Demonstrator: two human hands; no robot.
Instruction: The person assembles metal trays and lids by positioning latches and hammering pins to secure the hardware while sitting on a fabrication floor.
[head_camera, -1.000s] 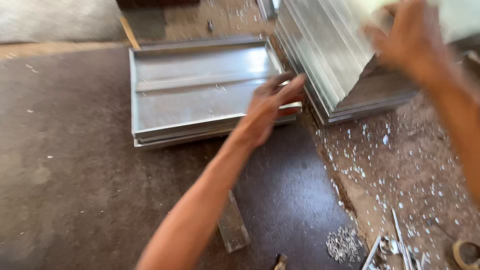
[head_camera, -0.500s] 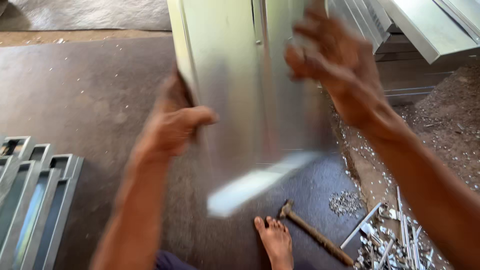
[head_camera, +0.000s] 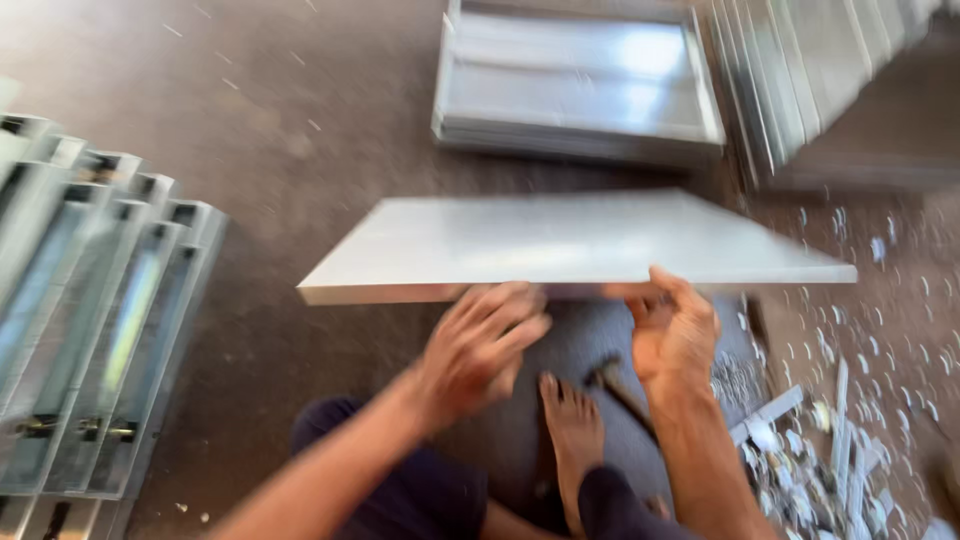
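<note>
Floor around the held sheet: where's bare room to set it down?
Bare floor lies between the upright frames at left and the flat tray stack at top. Crowded at right: metal scraps, leaning panels. Both hands grip the sheet; a hammer lies under it.

A dark floor (head_camera: 300, 120) carries everything. A stack of flat metal trays (head_camera: 580, 85) lies toward its far edge, upright folded metal channels (head_camera: 90, 320) stand at left, and metal scraps (head_camera: 850, 430), probably offcuts, litter the right, a hammer (head_camera: 615, 385) nearby.
</note>
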